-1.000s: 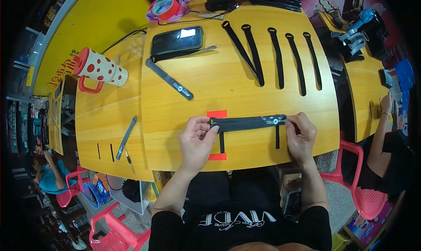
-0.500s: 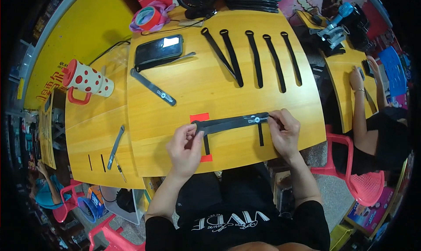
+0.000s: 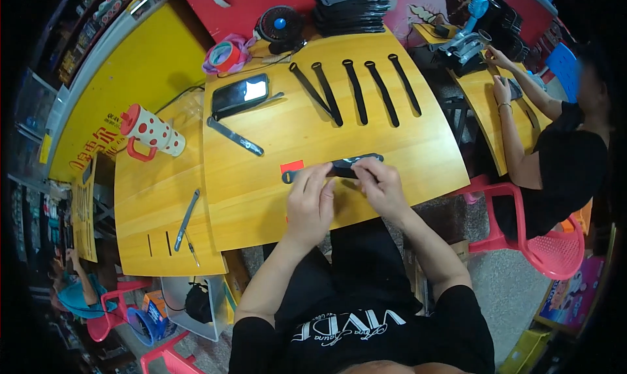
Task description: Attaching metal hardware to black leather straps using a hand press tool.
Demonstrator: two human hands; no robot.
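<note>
Yellow wood makes up the worktop [image 3: 418, 145], the largest thing in view, with a second lower yellow worktop [image 3: 150, 204] joined at its left. A red wall panel [image 3: 248, 2] runs behind it, and a yellow sign with red characters [image 3: 104, 145] lies curved along the far left. One stack of dark flat packages [image 3: 353, 8] sits at the back edge, beside one small black fan [image 3: 279, 27].

Five black straps [image 3: 356, 90] lie side by side across the far half of the worktop, well apart from the hands. One black phone [image 3: 240, 94] rests left of them, with one grey metal bar [image 3: 235, 136] just in front of it. One roll of tape [image 3: 225, 55] lies at the back left corner. One white mug with red dots [image 3: 151, 131] lies tipped on the lower worktop, and a slim grey tool [image 3: 187, 211] lies near that worktop's front.

Near the front edge, one black strap [image 3: 343, 167] lies flat between the two hands, just right of a small red patch [image 3: 292, 166]. Left hand [image 3: 310, 201] has its fingers curled down onto the strap's left part, pressing it. Right hand [image 3: 382, 186] pinches the strap's right part with bent fingertips, covering its middle.

Another person [image 3: 562, 158] in black sits at the right on a red chair [image 3: 555, 243].
</note>
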